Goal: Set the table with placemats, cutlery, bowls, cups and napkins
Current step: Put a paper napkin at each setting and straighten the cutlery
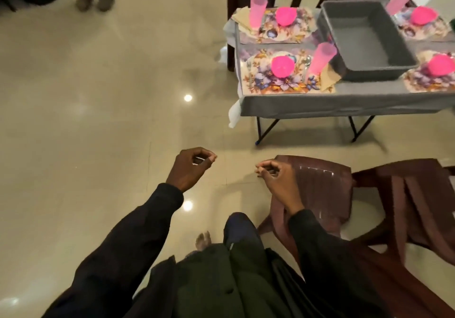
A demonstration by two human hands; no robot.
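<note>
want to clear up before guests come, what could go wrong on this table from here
Lifting the grey tub could tip the tall pink cup standing right beside it. The near placemat lies close to the table edge, so a brush might drag its bowl off.

Both arms reach forward, left hand (pixel 190 167) and right hand (pixel 273 175) empty, fingers (pixel 197 150) curled inward.

four floral placemats (pixel 270 86) lay flat, pink bowl (pixel 283 66) on each; three pink cups (pixel 321 56) stood upright; fork (pixel 249 69), spoon (pixel 307 62) flanked nearest bowl; beige napkins (pixel 330 79) at mat edges.
</note>
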